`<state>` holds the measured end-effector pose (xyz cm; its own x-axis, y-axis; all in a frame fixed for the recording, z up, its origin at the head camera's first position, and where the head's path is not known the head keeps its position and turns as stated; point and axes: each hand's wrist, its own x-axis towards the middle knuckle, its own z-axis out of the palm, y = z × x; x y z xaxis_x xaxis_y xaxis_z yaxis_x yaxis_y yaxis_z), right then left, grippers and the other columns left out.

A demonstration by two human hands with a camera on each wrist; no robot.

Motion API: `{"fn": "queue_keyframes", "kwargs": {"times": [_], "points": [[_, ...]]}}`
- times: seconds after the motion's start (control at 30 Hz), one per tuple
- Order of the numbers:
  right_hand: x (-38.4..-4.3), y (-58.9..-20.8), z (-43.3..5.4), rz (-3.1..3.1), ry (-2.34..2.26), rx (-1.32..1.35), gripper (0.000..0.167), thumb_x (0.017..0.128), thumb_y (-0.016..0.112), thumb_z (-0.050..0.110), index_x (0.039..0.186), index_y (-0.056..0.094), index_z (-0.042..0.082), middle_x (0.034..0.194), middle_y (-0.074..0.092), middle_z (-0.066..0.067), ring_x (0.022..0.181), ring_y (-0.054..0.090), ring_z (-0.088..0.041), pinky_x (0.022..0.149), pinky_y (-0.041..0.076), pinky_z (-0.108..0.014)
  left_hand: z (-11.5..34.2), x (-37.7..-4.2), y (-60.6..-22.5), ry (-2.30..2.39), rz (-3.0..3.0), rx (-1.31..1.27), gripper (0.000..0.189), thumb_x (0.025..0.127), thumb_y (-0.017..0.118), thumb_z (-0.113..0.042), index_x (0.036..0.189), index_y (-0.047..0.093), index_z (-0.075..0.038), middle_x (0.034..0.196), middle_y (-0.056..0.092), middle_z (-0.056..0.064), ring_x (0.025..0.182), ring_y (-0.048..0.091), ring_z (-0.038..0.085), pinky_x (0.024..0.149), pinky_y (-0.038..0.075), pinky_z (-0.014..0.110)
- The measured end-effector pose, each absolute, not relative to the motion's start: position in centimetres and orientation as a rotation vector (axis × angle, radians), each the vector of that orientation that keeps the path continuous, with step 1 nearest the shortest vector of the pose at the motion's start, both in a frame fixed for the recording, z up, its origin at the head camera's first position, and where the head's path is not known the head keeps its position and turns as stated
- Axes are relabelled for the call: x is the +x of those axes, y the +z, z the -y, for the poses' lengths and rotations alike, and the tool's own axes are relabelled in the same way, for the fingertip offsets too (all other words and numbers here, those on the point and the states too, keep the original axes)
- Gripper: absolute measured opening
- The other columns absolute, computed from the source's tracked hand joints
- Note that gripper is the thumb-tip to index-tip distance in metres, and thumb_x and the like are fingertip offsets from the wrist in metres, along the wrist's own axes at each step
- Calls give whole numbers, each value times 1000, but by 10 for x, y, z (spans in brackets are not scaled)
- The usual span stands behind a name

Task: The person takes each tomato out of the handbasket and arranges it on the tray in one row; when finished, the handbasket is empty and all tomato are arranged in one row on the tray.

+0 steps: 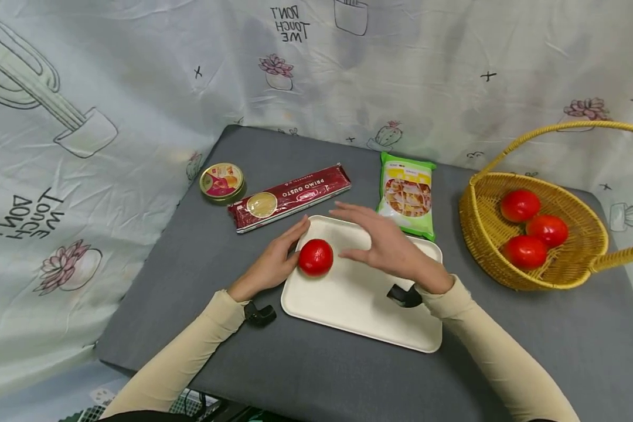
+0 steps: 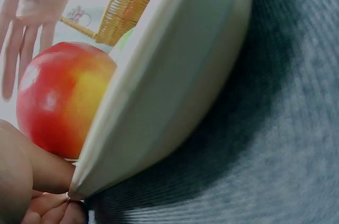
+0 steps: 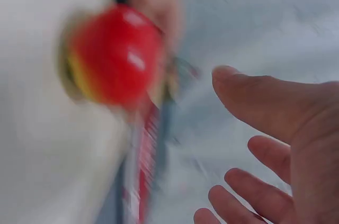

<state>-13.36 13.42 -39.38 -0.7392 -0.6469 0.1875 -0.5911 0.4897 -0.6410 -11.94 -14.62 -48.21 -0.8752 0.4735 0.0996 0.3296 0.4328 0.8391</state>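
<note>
A glossy red apple (image 1: pixel 316 258), with a yellow patch on its side in the left wrist view, sits at the left end of a cream tray (image 1: pixel 348 305). My left hand (image 1: pixel 271 264) is at the tray's left edge; its thumb (image 2: pixel 39 163) lies over the rim beside the apple, with the other fingers on the outer side. Above the tray, to the right of the apple, my right hand (image 1: pixel 387 243) hangs with fingers spread and nothing in it. The apple (image 3: pixel 116 57) is blurred in the right wrist view, apart from that hand.
A yellow wicker basket (image 1: pixel 469 225) with a tall handle holds three red apples (image 1: pixel 524 252) at the right. Behind the tray lie a green food packet (image 1: pixel 408 196), a red spaghetti packet (image 1: pixel 290 198) and a round tin (image 1: pixel 222 181). A printed curtain (image 1: pixel 427 76) hangs behind the grey table (image 1: pixel 190 281).
</note>
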Motion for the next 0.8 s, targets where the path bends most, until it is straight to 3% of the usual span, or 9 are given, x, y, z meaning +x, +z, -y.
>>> {"fn": "queue_keyframes", "kwargs": {"times": [0.23,0.37,0.47,0.53,0.7,0.8], "points": [[-145,-350,-216,-2844,-1344,-658,74,91,87,11,157,55,18,157,55,-4,140,56,-28,113,49,-52,145,-120,-485,1465,-2508,702,66,103,60,8,164,34,3,175,24,15,158,29,29,124,33,45],[-145,-337,-268,-2907,-1404,-336,69,97,81,18,160,51,22,161,52,-3,144,52,-26,114,48,-32,147,-121,-487,1495,-2482,710,68,102,59,11,164,33,4,175,22,17,158,29,31,123,34,46],[-146,-337,-307,-2881,-1473,-120,67,101,77,24,162,49,23,162,51,-3,145,51,-22,106,47,-14,149,-121,-488,1504,-2472,713,69,101,58,13,164,32,4,175,21,17,158,29,31,122,35,45],[-148,-341,-332,-2858,-1490,-2,67,102,75,26,162,47,23,162,50,-2,143,52,-20,99,47,-9,149,-121,-488,1510,-2470,715,69,101,58,13,164,32,4,175,21,17,158,29,31,121,36,45],[-156,-353,-382,-2828,-1402,231,72,103,71,38,166,40,23,167,44,-5,143,50,-13,92,46,-4,149,-121,-488,1525,-2459,717,68,101,58,13,164,32,4,175,21,17,157,30,31,121,37,45],[-160,-360,-402,-2822,-1359,350,76,102,70,44,167,39,18,165,45,-9,133,53,-8,87,46,-4,148,-121,-486,1519,-2453,717,68,101,58,13,164,33,4,175,21,17,157,31,31,121,37,45]]}}
